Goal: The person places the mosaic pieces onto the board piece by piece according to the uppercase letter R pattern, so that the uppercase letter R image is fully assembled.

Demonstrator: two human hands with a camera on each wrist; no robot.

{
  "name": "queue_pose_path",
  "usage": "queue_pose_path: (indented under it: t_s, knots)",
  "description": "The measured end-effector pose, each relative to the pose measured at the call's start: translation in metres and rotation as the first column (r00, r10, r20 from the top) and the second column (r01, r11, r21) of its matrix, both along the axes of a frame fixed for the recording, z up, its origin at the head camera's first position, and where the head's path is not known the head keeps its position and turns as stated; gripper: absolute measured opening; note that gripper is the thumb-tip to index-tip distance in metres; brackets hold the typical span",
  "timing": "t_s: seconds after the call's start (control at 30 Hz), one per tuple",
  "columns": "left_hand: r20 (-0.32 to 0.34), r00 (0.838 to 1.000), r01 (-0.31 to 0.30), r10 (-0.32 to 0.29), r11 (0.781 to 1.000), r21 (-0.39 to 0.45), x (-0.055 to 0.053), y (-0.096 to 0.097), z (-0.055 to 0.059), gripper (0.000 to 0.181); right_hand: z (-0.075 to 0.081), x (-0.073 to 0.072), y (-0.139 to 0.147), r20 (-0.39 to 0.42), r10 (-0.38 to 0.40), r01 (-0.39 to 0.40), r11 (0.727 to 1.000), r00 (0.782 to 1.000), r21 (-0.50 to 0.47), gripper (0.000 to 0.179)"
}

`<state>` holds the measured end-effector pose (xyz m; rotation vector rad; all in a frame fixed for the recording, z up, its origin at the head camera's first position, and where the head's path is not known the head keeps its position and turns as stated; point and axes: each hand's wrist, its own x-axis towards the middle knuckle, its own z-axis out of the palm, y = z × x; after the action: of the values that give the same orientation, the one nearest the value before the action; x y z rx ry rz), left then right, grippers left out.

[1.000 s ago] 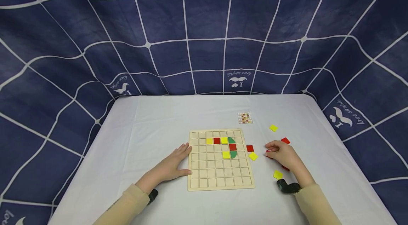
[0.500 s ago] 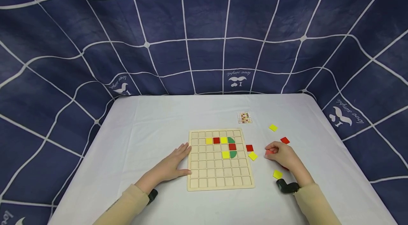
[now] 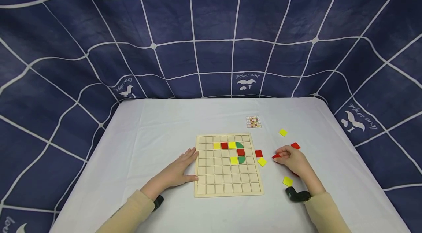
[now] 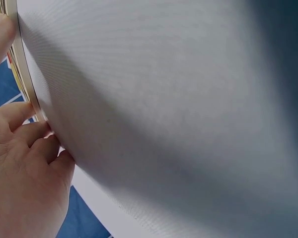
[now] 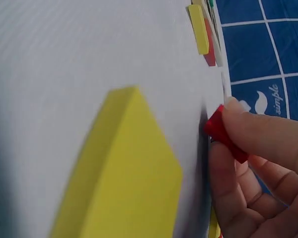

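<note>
My right hand (image 3: 292, 159) pinches a red square tile (image 5: 225, 133) between thumb and fingers, over the cloth right of the board. Fingers and thumb of my left hand (image 3: 176, 172) lie spread along the left edge of the wooden grid board (image 3: 214, 180); the left wrist view shows them at its rim. Set in the board's cells are yellow tiles (image 3: 234, 160), red tiles (image 3: 241, 152) and green rounded pieces (image 3: 241, 160). Just off the board's right edge lie one red tile (image 3: 258, 153) and one yellow tile (image 3: 262, 162).
Behind the board lies a small printed pattern card (image 3: 253, 122). Around my right hand are more loose tiles: a yellow tile (image 3: 282, 132) farther back, a red tile (image 3: 295, 145) and a yellow tile (image 3: 287, 181) nearer me. A dark blue checked curtain (image 3: 211, 57) surrounds the white-covered table (image 3: 171, 119).
The red tile in my right hand has been lifted and turned, and now shows at the fingertips. My left hand has stayed at the board's edge.
</note>
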<state>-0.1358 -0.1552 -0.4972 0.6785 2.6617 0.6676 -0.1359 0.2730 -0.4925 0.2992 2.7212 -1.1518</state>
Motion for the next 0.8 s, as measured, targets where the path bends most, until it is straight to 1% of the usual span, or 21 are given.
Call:
queue_pose_path:
  t_s: [0.07,0.13,0.27,0.4,0.57,0.67,0.73,0.8]
  knots:
    - [0.005,1.000,0.001,-0.001,1.000,-0.001,0.000,0.000,0.000,0.092,0.000,-0.001,-0.002,-0.010,-0.006,0.005,0.998,1.000,-0.062,0.033]
    - [0.001,1.000,0.003,-0.003,1.000,0.001,0.000,0.000,0.001,0.092,0.001,-0.003,-0.006,-0.020,0.002,-0.005,0.990,1.000,-0.142,0.033]
    - [0.001,1.000,0.004,-0.004,1.000,-0.009,-0.001,0.001,0.001,0.092,0.004,-0.007,-0.021,-0.023,0.027,-0.033,0.957,0.999,-0.287,0.032]
    - [-0.001,1.000,0.002,-0.002,1.000,-0.020,-0.001,0.002,0.002,0.093,0.004,-0.013,-0.044,-0.014,0.046,-0.048,0.928,0.999,-0.369,0.030]
    - [0.000,1.000,-0.003,0.003,1.000,-0.013,-0.001,0.002,0.002,0.092,0.002,-0.019,-0.079,-0.028,0.081,-0.085,0.901,0.996,-0.426,0.027]
    - [0.004,1.000,-0.002,0.002,1.000,-0.008,-0.001,0.002,0.000,0.091,0.000,-0.020,-0.097,-0.047,0.123,-0.131,0.890,0.991,-0.437,0.024]
    - [0.003,1.000,0.002,-0.002,1.000,-0.004,-0.001,0.002,0.000,0.091,-0.002,-0.021,-0.108,-0.060,0.149,-0.161,0.893,0.987,-0.421,0.022]
    - [0.000,1.000,0.003,-0.003,1.000,-0.007,-0.001,0.002,0.000,0.091,-0.003,-0.020,-0.118,-0.083,0.167,-0.186,0.905,0.982,-0.383,0.019]
